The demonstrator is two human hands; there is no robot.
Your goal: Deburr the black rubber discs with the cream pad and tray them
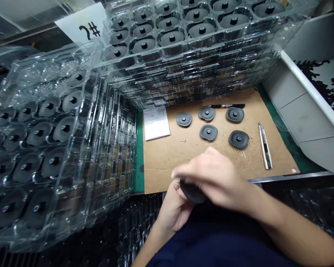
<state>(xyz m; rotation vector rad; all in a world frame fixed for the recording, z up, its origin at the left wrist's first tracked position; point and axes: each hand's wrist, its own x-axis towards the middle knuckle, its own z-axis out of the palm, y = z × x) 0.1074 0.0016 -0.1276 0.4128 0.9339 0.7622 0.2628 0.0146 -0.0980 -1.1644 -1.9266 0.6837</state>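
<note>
A dark grey rounded disc [193, 193] is tilted in front of my body, just off the near edge of the cardboard. My left hand [175, 207] grips it, fingers closed at its left side. Over the top of the disc passes my right hand [214, 176], bent at the knuckles and smeared by motion; whether it pinches anything is hidden. Beyond my hands, several similar discs lie apart on the cardboard [169, 159], each with a small centre post, among them a near right disc [239, 139] and a middle disc [208, 132].
A white-handled utility knife [265, 146] lies at right, a black pen [226, 106] behind the discs, and a paper pad [156, 124] at left. Tall stacks of clear trays holding discs stand at the back [183, 70] and left [100, 148]. A pale panel [292, 100] borders the right.
</note>
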